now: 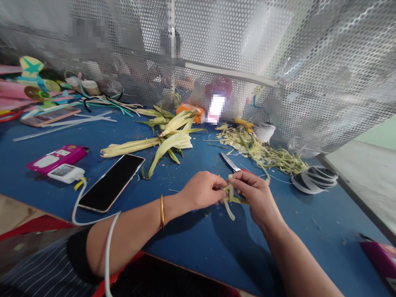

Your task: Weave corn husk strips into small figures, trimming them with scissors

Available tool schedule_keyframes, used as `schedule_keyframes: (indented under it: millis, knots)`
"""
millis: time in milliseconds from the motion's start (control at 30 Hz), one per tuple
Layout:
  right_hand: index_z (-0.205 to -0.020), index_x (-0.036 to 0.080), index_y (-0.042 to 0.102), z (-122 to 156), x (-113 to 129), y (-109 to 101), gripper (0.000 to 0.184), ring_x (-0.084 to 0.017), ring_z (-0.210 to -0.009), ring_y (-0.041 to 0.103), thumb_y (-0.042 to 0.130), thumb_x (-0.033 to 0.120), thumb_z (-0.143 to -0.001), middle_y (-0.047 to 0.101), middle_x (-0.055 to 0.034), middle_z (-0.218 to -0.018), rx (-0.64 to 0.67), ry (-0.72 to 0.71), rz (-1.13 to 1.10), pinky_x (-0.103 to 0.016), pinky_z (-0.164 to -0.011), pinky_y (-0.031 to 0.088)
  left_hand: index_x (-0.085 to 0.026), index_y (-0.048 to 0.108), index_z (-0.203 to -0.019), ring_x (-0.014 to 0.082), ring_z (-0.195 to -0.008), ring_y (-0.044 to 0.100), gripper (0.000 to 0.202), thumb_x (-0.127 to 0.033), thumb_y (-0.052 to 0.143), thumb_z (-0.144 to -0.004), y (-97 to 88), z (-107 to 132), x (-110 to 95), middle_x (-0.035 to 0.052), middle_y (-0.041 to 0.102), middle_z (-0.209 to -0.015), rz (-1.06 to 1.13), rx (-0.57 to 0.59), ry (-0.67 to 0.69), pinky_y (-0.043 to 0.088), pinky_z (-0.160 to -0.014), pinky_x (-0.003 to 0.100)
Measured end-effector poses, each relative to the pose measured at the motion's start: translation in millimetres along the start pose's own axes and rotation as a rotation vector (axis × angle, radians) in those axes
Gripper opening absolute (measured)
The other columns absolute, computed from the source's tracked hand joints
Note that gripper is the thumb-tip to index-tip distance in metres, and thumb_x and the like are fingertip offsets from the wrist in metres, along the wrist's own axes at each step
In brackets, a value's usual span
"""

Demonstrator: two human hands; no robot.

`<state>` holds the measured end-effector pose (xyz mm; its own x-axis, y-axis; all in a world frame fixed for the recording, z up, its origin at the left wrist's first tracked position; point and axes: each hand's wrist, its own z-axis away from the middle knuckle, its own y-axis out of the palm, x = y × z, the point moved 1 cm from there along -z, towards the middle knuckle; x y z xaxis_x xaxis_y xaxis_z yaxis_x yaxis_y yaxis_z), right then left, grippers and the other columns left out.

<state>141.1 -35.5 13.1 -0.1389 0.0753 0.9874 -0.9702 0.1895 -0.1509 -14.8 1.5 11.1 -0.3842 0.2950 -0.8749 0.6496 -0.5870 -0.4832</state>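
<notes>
Between my two hands is a small piece of folded, pale green corn husk strips, with one loose end hanging down. My left hand, wearing a gold bangle on its wrist, pinches the left side of the piece. My right hand grips its upper right, thumb and forefinger closed at a short strip end. Just beyond the right hand lie scissors with red handles, partly hidden by that hand. Corn husks lie in a loose pile farther back.
Shredded husk scraps are heaped at the back right, beside a roll of white strip. A black-screened phone and a purple packet lie left. A white cable crosses my left arm. Perforated metal mesh bounds the blue table.
</notes>
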Motion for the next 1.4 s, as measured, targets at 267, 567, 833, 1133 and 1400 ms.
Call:
schedule_keyframes:
  millis: [267, 567, 833, 1133, 1400]
  knots:
    - [-0.06, 0.017, 0.063, -4, 0, -3, 0.028, -0.008, -0.046, 0.035, 0.075, 0.042, -0.061, 0.044, 0.0051, -0.047, 0.051, 0.041, -0.03, -0.024, -0.047, 0.027, -0.017, 0.071, -0.076, 0.0119, -0.06, 0.065, 0.014, -0.019, 0.058, -0.08, 0.5, 1, 1, -0.0009, 0.069, -0.065, 0.088, 0.168, 0.027, 0.046, -0.06, 0.019]
    - [-0.065, 0.019, 0.058, -1, -6, 2, 0.024, -0.011, -0.051, 0.049, 0.067, 0.038, -0.076, 0.055, 0.0021, -0.056, -0.154, -0.115, -0.097, -0.023, -0.052, 0.04, -0.014, 0.071, -0.077, 0.0114, -0.06, 0.063, 0.013, -0.024, 0.063, -0.08, -1.6, -1, 4, 0.0003, 0.066, -0.062, 0.347, 0.284, -0.044, 0.051, -0.063, 0.022]
    - [-0.069, 0.018, 0.06, -1, -12, 6, 0.027, -0.011, -0.053, 0.053, 0.066, 0.042, -0.079, 0.061, 0.0007, -0.061, -0.111, -0.114, -0.064, -0.023, -0.051, 0.042, -0.014, 0.069, -0.071, 0.0111, -0.057, 0.063, 0.028, -0.042, 0.075, -0.072, 5.0, 1, 3, 0.0023, 0.069, -0.065, 0.539, 0.257, -0.267, 0.052, -0.06, 0.024]
    - [-0.074, 0.019, 0.06, 3, -10, 9, 0.022, -0.012, -0.058, 0.055, 0.065, 0.039, -0.083, 0.06, 0.0012, -0.061, -0.067, -0.188, -0.025, -0.025, -0.058, 0.045, -0.015, 0.065, -0.061, 0.0105, -0.051, 0.06, 0.021, -0.033, 0.074, -0.068, 12.8, 1, 4, -0.0012, 0.063, -0.053, 0.495, 0.21, -0.347, 0.048, -0.056, 0.022]
    - [-0.072, 0.02, 0.059, 2, -15, 12, 0.022, -0.012, -0.057, 0.053, 0.064, 0.039, -0.083, 0.058, 0.0017, -0.061, -0.143, -0.205, -0.08, -0.024, -0.056, 0.045, -0.015, 0.061, -0.053, 0.009, -0.049, 0.058, 0.023, -0.025, 0.068, -0.073, 15.3, 3, -1, -0.0021, 0.059, -0.049, 0.476, 0.173, -0.276, 0.047, -0.055, 0.02]
